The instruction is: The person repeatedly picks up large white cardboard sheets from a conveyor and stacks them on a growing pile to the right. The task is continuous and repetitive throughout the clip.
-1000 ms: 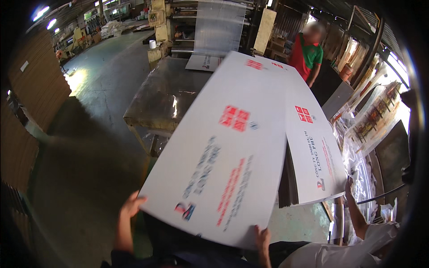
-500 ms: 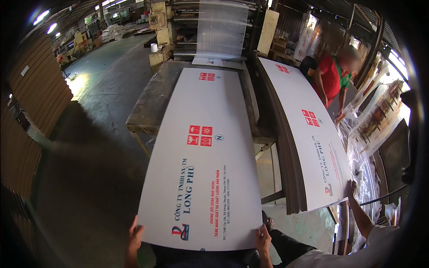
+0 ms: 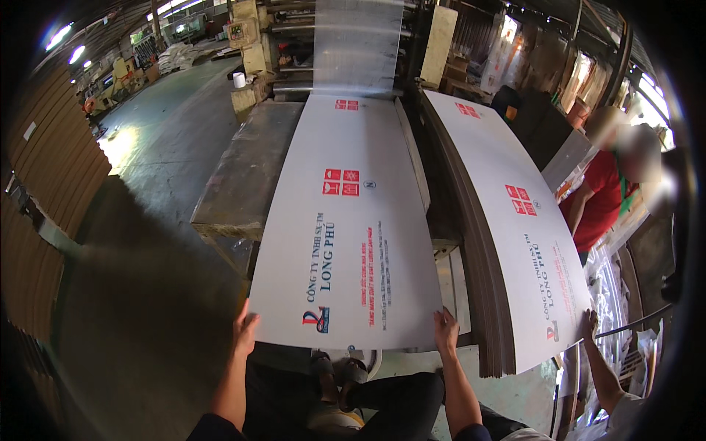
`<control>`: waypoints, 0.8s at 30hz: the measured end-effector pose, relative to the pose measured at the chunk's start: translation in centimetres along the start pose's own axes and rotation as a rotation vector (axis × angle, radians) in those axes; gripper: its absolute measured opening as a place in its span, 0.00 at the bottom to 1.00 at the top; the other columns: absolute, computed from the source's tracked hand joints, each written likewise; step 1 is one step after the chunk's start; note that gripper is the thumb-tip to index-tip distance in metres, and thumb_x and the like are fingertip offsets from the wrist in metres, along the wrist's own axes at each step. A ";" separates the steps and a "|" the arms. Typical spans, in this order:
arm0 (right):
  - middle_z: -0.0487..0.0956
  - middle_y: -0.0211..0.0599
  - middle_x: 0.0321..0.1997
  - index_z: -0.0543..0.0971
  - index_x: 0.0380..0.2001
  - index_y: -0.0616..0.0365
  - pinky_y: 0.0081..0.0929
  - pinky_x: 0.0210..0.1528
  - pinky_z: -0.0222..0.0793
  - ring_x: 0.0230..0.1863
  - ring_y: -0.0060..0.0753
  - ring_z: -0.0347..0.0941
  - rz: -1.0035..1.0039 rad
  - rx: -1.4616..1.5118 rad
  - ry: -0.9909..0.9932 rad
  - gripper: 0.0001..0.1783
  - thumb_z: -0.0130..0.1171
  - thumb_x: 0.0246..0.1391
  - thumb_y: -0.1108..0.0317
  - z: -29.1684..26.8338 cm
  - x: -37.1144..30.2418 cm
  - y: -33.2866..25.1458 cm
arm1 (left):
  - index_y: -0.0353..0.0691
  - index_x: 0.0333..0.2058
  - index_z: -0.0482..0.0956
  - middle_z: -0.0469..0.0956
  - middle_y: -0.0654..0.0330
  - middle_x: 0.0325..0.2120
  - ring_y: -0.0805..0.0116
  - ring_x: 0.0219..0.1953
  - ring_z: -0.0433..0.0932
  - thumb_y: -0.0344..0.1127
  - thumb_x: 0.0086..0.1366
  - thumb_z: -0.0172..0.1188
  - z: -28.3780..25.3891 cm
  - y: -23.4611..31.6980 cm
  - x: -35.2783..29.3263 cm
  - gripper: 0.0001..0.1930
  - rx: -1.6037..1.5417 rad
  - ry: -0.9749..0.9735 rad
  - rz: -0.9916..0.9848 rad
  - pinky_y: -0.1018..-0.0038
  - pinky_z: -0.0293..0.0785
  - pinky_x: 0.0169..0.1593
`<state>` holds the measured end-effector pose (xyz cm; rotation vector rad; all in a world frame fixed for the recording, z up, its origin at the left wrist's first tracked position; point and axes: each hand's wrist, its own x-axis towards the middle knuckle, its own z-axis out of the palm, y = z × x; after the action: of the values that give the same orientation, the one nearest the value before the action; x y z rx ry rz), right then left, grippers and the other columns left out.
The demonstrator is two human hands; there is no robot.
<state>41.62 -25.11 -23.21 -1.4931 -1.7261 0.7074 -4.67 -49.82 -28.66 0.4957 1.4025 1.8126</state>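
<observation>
A long white cardboard sheet [image 3: 316,257] with red and blue printing stretches away from me, its far end at the rollers of a machine [image 3: 290,87]. My left hand [image 3: 245,328] grips the sheet's near left corner. On the near right corner, my right hand [image 3: 446,328] is closed over the edge. The sheet lies partly over a worn metal table [image 3: 250,165] in front of the machine. Clear plastic film [image 3: 357,44] hangs down to the rollers above the sheet's far end.
A tall stack of similar printed sheets [image 3: 500,242] stands to my right. Another person's hand [image 3: 590,323] touches its near right corner. Beyond it is a person in a red shirt [image 3: 596,198]. Brown cardboard [image 3: 51,147] is piled at the left, beside the grey floor [image 3: 162,242].
Both hands have moved forward, pushing the sheet away until its far end meets the rollers. The sheet ahead of it is out of sight. The person in red has moved nearer on the right.
</observation>
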 end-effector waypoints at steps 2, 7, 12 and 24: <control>0.81 0.52 0.40 0.77 0.48 0.67 0.29 0.47 0.72 0.43 0.37 0.80 0.024 0.096 -0.015 0.22 0.56 0.59 0.59 1.7 2.4 1.4 | 0.37 0.65 0.58 0.65 0.54 0.60 0.66 0.59 0.65 0.25 0.62 0.57 0.4 -0.5 2.4 0.32 0.009 0.019 0.000 0.72 0.61 0.60; 0.80 0.54 0.43 0.75 0.51 0.66 0.36 0.49 0.71 0.46 0.48 0.78 -0.043 -0.031 0.067 0.25 0.56 0.59 0.56 5.8 8.6 3.1 | 0.38 0.65 0.58 0.63 0.53 0.62 0.64 0.60 0.64 0.32 0.64 0.57 2.4 -0.5 8.9 0.32 0.125 0.114 0.066 0.70 0.62 0.60; 0.69 0.57 0.59 0.64 0.62 0.59 0.42 0.61 0.61 0.62 0.51 0.64 0.084 -0.478 -0.128 0.34 0.51 0.60 0.47 5.4 13.7 -3.6 | 0.39 0.67 0.50 0.57 0.50 0.64 0.56 0.61 0.64 0.53 0.69 0.46 5.2 0.4 14.6 0.35 0.143 0.690 0.066 0.63 0.57 0.63; 0.45 0.59 0.72 0.53 0.69 0.53 0.64 0.68 0.33 0.74 0.61 0.34 0.261 -0.938 0.000 0.46 0.46 0.56 0.35 -16.9 -4.1 -1.3 | 0.41 0.61 0.61 0.71 0.54 0.55 0.57 0.54 0.72 0.59 0.66 0.45 17.0 -6.6 -9.0 0.33 -0.105 -0.474 -0.652 0.56 0.69 0.52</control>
<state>54.86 -30.36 -13.15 -2.3560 -1.9913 -0.0413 15.15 -45.38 -28.07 0.3282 0.9775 1.1379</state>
